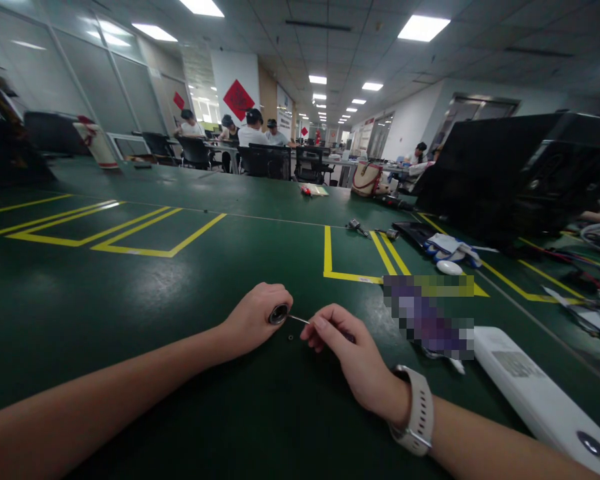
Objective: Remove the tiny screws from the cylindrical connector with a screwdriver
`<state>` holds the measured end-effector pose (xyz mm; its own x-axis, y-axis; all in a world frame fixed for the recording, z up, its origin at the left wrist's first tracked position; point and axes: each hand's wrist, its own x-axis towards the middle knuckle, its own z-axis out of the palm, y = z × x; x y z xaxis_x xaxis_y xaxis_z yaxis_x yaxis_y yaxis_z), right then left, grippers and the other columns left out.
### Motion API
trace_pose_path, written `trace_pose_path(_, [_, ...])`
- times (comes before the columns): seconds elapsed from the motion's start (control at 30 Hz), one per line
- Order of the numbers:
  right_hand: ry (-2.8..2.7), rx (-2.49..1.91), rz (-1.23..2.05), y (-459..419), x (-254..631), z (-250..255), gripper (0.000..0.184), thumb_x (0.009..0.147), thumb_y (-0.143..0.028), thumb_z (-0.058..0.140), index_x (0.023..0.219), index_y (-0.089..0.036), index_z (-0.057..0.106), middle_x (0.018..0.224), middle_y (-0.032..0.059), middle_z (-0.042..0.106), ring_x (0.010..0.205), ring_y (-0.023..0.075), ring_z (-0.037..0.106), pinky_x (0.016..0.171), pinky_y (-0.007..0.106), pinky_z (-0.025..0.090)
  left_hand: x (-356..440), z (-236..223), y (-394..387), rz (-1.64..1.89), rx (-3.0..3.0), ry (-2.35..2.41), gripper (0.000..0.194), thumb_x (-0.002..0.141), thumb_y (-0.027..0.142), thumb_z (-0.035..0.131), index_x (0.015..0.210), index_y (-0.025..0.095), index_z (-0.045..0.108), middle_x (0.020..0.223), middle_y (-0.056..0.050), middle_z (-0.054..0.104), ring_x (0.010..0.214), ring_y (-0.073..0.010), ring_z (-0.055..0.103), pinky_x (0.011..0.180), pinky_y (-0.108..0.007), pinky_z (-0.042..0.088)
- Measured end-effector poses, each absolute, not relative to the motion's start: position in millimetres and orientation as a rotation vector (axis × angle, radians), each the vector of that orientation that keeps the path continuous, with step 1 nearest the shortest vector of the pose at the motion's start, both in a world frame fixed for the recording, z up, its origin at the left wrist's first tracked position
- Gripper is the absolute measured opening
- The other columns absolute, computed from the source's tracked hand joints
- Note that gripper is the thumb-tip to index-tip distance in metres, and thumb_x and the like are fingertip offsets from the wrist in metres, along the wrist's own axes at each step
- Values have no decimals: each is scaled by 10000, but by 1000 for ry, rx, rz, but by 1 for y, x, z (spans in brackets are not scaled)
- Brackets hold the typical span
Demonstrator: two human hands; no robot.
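My left hand [257, 317] is closed around a round metal part [279, 314], whose dark open end faces me; the fist hides the rest of it. My right hand [347, 347], with a pale watch strap [420, 413] at the wrist, is closed on a thin screwdriver [300, 320]. Its slim metal shaft points left, and the tip is at or close to the metal part; whether they touch I cannot tell. Most of the handle is covered by the fingers. Below the shaft, a tiny ring-like piece [291, 337] lies on the green table [180, 293].
To the right lie a white oblong device [540, 393], a blurred purple item [425, 317], a white oval object [449, 267] and blue-white gloves [453, 248]. Small metal parts [357, 228] sit beyond the yellow tape [353, 277]. Black equipment [510, 173] stands at back right. People sit in the background.
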<state>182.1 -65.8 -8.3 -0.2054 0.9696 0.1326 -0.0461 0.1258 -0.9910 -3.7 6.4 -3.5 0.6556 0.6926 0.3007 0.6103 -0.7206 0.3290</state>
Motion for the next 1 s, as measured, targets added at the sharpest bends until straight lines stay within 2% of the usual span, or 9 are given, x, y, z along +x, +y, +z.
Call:
trace_pose_path(0.3, [-1085, -854, 1595, -59, 183, -4, 159, 836, -299, 535, 759, -165, 575, 771, 29, 647, 669, 125, 537, 623, 261, 385, -6, -3, 7, 670, 2565, 982, 72, 756, 124, 491, 705, 175, 497, 710, 8, 536, 688, -143, 509, 651, -269, 378])
trace_pose_path(0.6, [-1284, -939, 1401, -63, 182, -7, 177, 856, -323, 520, 797, -176, 598, 787, 23, 634, 709, 137, 540, 651, 277, 409, -4, -4, 7, 628, 2606, 1027, 85, 759, 104, 494, 708, 170, 513, 712, 12, 540, 692, -144, 509, 667, -277, 370])
trace_pose_path(1.0, [-997, -847, 1600, -55, 185, -7, 153, 792, -292, 577, 712, -163, 570, 699, 32, 645, 625, 130, 532, 600, 269, 381, -2, -6, 8, 572, 2686, 997, 96, 762, 83, 492, 715, 164, 511, 717, 7, 538, 682, -145, 499, 664, -279, 353])
